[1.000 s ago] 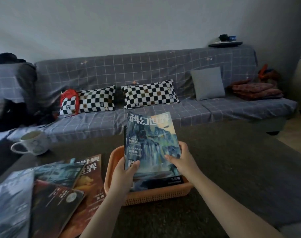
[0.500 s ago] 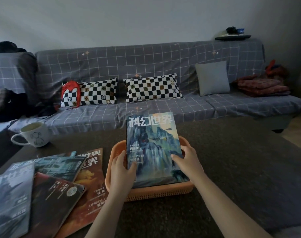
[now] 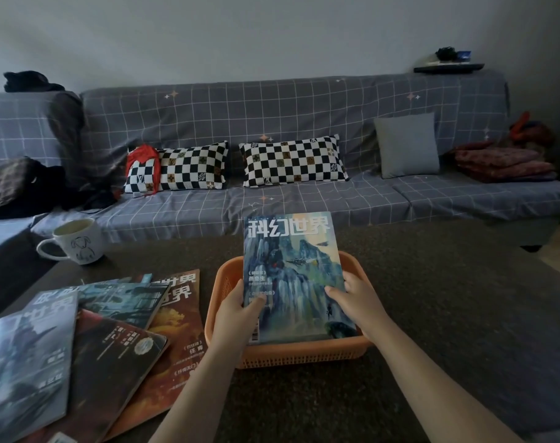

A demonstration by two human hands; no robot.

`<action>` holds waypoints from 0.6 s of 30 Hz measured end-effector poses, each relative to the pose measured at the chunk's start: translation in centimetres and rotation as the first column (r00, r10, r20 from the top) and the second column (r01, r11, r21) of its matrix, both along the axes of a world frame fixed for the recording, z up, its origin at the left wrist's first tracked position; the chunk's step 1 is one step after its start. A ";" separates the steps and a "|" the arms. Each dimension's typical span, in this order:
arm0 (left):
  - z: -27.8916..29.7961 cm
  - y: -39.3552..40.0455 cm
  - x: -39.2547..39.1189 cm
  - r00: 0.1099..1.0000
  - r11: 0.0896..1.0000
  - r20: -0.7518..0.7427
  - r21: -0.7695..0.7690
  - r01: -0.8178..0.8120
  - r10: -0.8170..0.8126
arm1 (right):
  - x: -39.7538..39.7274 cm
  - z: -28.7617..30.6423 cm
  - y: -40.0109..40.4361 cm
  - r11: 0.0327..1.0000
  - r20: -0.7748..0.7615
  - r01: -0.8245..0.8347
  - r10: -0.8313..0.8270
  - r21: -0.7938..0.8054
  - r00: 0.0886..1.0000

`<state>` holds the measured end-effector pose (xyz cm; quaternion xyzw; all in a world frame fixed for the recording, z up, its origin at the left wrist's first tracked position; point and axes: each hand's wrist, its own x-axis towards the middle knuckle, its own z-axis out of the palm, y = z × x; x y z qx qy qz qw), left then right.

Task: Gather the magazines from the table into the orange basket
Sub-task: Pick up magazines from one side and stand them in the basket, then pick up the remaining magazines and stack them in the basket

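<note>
1. the blue magazine point(image 3: 291, 276) stands tilted in the orange basket point(image 3: 301, 353), near edge down inside, far edge leaning up past the far rim; judged, it is propped this way to be laid flat next.
2. the left hand point(image 3: 237, 314) pinches its left edge, thumb on the cover and fingers curled behind. the right hand point(image 3: 357, 302) grips the right edge, fingers bent over the cover. holding both sides steadies a thin, floppy thing.
3. the basket is shallow, rounded-rectangular plastic with a perforated wall, sitting on the dark, matte table point(image 3: 448, 314).
4. four more magazines lie fanned and overlapping on the near left: a grey-blue one point(image 3: 26, 372), a dark red one point(image 3: 112, 372), a teal one point(image 3: 125, 298) and an orange one point(image 3: 179, 314) just beside the basket. their covers look glossy and slippery.
5. a white mug point(image 3: 77, 241) stands at the far left.
</note>
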<state>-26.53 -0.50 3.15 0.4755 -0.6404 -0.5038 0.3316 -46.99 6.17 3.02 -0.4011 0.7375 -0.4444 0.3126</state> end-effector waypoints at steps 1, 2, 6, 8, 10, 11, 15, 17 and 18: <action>0.2 0.1 0.0 1.000 1.000 0.005 0.001 0.007 -0.007 | 0.0 0.0 0.0 1.000 -0.010 0.002 -0.002 0.008 1.000; 0.4 0.2 0.1 1.000 1.000 0.000 0.008 0.011 -0.011 | 0.1 0.1 0.0 1.000 -0.018 0.004 -0.004 0.018 1.000; 0.7 0.3 0.1 1.000 1.000 0.005 0.027 0.012 -0.013 | 0.5 1.0 0.3 1.000 0.013 0.008 -0.008 0.019 1.000; 0.7 0.5 0.1 1.000 1.000 0.005 0.022 0.019 -0.019 | 1.0 1.3 0.5 1.000 0.044 0.016 -0.017 0.014 0.999; 0.7 0.8 0.4 0.999 0.999 0.043 -0.035 0.007 -0.006 | 2.0 1.6 0.9 0.999 0.054 0.053 -0.053 -0.003 0.997; 0.8 1.0 0.8 0.998 0.997 0.066 -0.081 -0.004 0.009 | 2.7 1.6 1.1 0.996 0.030 0.083 -0.082 -0.037 0.996; 1.9 2.6 2.9 0.993 0.979 0.048 -0.180 -0.095 0.105 | 7.0 2.4 1.4 0.977 -0.097 0.075 -0.096 -0.200 0.991; 2.2 3.0 4.4 0.992 0.981 0.019 -0.151 -0.119 0.123 | 9.5 2.7 1.1 0.973 -0.077 -0.007 -0.011 -0.229 0.997; 2.3 3.0 5.2 0.992 0.983 0.007 -0.136 -0.121 0.123 | 10.7 2.8 0.7 0.969 -0.051 -0.043 0.032 -0.241 0.998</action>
